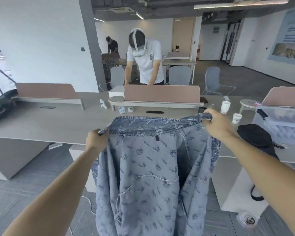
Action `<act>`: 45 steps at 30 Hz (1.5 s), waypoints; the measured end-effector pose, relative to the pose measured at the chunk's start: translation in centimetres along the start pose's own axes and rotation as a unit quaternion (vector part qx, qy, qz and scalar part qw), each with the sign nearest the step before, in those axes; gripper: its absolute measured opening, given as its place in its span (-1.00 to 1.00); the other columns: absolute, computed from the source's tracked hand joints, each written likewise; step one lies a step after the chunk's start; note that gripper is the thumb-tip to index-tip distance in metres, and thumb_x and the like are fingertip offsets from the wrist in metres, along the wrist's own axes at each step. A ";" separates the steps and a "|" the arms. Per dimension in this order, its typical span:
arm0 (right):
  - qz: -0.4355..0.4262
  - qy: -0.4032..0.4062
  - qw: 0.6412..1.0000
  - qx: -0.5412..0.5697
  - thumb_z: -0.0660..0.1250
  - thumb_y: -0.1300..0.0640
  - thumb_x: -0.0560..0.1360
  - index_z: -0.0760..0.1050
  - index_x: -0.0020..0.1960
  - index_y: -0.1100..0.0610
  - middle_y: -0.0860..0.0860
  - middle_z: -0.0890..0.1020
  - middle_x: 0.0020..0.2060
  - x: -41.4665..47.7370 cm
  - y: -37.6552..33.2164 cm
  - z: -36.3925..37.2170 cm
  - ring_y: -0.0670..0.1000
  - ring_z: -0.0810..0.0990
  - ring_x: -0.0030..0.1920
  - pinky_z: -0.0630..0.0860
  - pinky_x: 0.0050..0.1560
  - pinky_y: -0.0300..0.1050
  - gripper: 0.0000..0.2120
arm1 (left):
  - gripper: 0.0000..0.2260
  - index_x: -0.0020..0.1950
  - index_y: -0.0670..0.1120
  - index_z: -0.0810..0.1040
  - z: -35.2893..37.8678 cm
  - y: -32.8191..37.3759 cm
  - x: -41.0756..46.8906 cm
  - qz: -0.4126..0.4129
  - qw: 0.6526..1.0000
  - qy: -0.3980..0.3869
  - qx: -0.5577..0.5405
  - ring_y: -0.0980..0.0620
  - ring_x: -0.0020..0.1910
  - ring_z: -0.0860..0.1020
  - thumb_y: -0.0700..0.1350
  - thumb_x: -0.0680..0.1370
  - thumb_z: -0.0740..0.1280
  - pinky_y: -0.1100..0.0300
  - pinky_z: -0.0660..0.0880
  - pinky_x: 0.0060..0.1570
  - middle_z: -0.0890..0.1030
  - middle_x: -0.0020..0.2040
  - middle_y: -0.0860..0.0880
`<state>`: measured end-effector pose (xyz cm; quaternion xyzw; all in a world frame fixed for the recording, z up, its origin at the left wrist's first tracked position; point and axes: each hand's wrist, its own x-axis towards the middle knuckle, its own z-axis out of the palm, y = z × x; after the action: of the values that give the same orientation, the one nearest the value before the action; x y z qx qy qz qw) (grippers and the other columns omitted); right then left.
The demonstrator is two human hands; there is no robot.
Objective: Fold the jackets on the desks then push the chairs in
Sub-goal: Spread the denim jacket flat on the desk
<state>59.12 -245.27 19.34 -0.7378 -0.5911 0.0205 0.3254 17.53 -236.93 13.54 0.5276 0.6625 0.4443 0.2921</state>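
While my left hand point(96, 141) pinches one end of the collar, fingers curled round the cloth, the patterned denim jacket point(143, 171) hangs down in front of the desk point(58, 123). My right hand point(217, 122) grips the collar's other end over the desk's near edge, a paper cup point(237, 118) standing on the desk beside it.

patterned denim jacket point(148, 176); matt wood-grain desk point(58, 123); paper cups point(226, 107).

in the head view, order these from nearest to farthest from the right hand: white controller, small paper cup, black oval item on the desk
1. small paper cup, just right of the right hand
2. black oval item, to its left, mid-desk
3. white controller, farthest left
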 end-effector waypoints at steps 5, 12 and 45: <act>-0.040 -0.020 0.999 -0.019 0.35 0.12 0.59 0.50 0.15 0.08 0.13 0.60 -0.28 8.9 1.4 4.1 0.07 0.53 -0.38 0.35 -0.41 -0.19 -0.85 | -0.57 -0.37 -0.12 0.30 2.8 1.4 7.3 0.006 0.997 0.008 0.082 -0.10 -0.43 0.32 0.04 0.63 0.26 0.12 0.22 -0.39 0.37 -0.48 -0.09; -0.012 -0.050 0.998 0.022 0.35 0.02 0.60 0.47 0.08 -0.01 0.07 0.60 -0.28 20.5 1.1 10.6 0.05 0.53 -0.44 0.31 -0.47 -0.17 -0.90 | -0.59 -0.32 -0.15 0.35 6.9 3.1 17.3 0.020 0.992 0.014 0.122 -0.12 -0.40 0.38 0.08 0.63 0.24 0.13 0.27 -0.37 0.43 -0.43 -0.15; 0.164 -0.006 0.986 -0.002 0.32 0.29 0.57 0.55 0.13 0.13 0.09 0.64 -0.07 62.1 7.1 39.9 0.12 0.60 -0.16 0.51 -0.20 -0.08 -0.83 | -0.72 -0.06 -0.16 0.46 36.6 1.3 60.9 0.110 0.946 -0.156 0.261 -0.10 0.07 0.40 0.05 0.60 0.35 0.03 0.41 0.19 0.40 0.16 -0.18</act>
<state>67.29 -172.73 6.34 -0.8253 -0.4638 0.0768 0.3129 32.79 -168.20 3.76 0.7179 0.6390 0.1974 0.1933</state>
